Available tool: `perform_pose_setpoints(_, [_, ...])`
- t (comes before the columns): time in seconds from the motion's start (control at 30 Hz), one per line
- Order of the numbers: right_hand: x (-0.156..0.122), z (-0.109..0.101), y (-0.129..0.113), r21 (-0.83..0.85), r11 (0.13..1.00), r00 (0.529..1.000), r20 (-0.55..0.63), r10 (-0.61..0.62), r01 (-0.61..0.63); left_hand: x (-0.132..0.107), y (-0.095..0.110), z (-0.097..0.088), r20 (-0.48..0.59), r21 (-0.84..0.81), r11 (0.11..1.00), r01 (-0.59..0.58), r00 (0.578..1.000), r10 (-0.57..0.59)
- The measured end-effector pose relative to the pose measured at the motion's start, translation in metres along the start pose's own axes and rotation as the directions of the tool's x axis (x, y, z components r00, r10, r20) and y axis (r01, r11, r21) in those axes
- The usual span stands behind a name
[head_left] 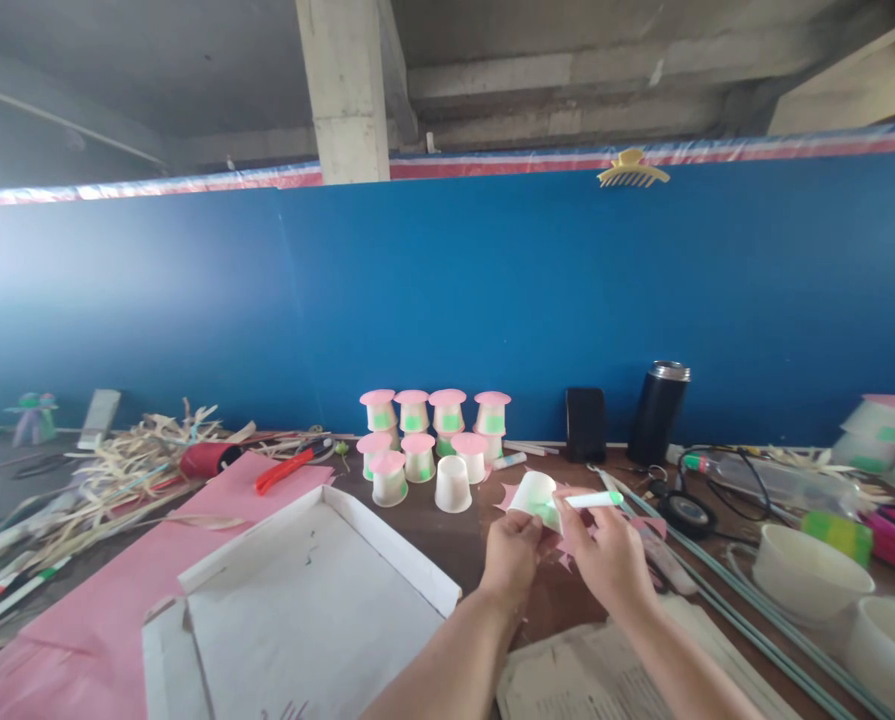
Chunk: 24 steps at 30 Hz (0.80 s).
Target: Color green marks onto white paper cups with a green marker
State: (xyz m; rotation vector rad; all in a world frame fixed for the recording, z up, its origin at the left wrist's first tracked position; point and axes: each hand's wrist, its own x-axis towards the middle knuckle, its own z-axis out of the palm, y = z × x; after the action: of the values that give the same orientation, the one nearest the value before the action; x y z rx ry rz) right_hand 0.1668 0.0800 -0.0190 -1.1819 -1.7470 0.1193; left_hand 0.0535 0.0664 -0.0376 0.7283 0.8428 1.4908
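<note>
My left hand (512, 556) is closed around a white paper cup (531, 491), which is tilted and carries a green patch on its side. In my right hand (610, 558) is a white marker pen (588, 500) with a green end, held close to the cup's right side. My right fingers hide the pen's other end. Left of my hands, a plain white cup (453, 487) stands upside down on the brown table. Beside and behind it are several upturned cups with green patches and pink paper discs on top, such as the front one (388, 483).
A white box lid (297, 610) and pink sheet (117, 600) lie left, near red-handled scissors (286, 473) and wood strips (151, 460). A phone (586, 425) and black flask (655, 415) stand against the blue partition (492, 290). White bowls (811, 575) and rods (754, 610) lie right.
</note>
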Motion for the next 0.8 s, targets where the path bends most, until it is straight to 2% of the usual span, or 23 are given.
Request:
perform_pose_setpoints(0.07, [-0.0004, 0.0003, -0.0012, 0.042, 0.999, 0.997, 0.072, -0.021, 0.018, -0.0001, 0.0020, 0.0000, -0.018, 0.014, 1.000, -0.013, 1.000, 0.013])
perform_pose_setpoints(0.13, [-0.0008, 0.0012, -0.0022, 0.043, 0.999, 0.996, 0.088, -0.015, 0.011, -0.0005, 0.0036, 0.0001, -0.021, 0.021, 1.000, -0.022, 1.000, 0.022])
perform_pose_setpoints(0.3, [-0.0009, 0.0019, -0.0003, -0.018, 0.999, 0.997, -0.068, -0.032, 0.031, 0.0004, 0.0006, -0.0004, -0.003, 0.049, 0.999, -0.010, 1.000, 0.010])
perform_pose_setpoints(0.47, [-0.0017, 0.0011, -0.0018, 0.025, 1.000, 0.996, 0.084, -0.004, 0.002, 0.0041, -0.0034, -0.0034, -0.036, 0.084, 0.996, -0.024, 0.999, 0.027])
perform_pose_setpoints(0.53, [-0.0014, 0.0013, -0.0024, 0.008, 1.000, 0.997, 0.076, 0.023, -0.023, 0.0036, -0.0025, -0.0033, -0.033, 0.078, 0.997, -0.030, 0.999, 0.033])
perform_pose_setpoints(0.67, [0.0000, 0.0018, -0.0012, -0.005, 0.999, 0.999, -0.021, 0.038, -0.038, 0.0002, 0.0012, -0.0010, -0.020, 0.049, 0.999, -0.014, 1.000, 0.015])
perform_pose_setpoints(0.8, [-0.0006, 0.0029, -0.0002, 0.043, 0.999, 0.997, 0.075, 0.015, -0.018, -0.0011, 0.0044, 0.0003, -0.033, 0.026, 1.000, -0.013, 0.999, 0.014])
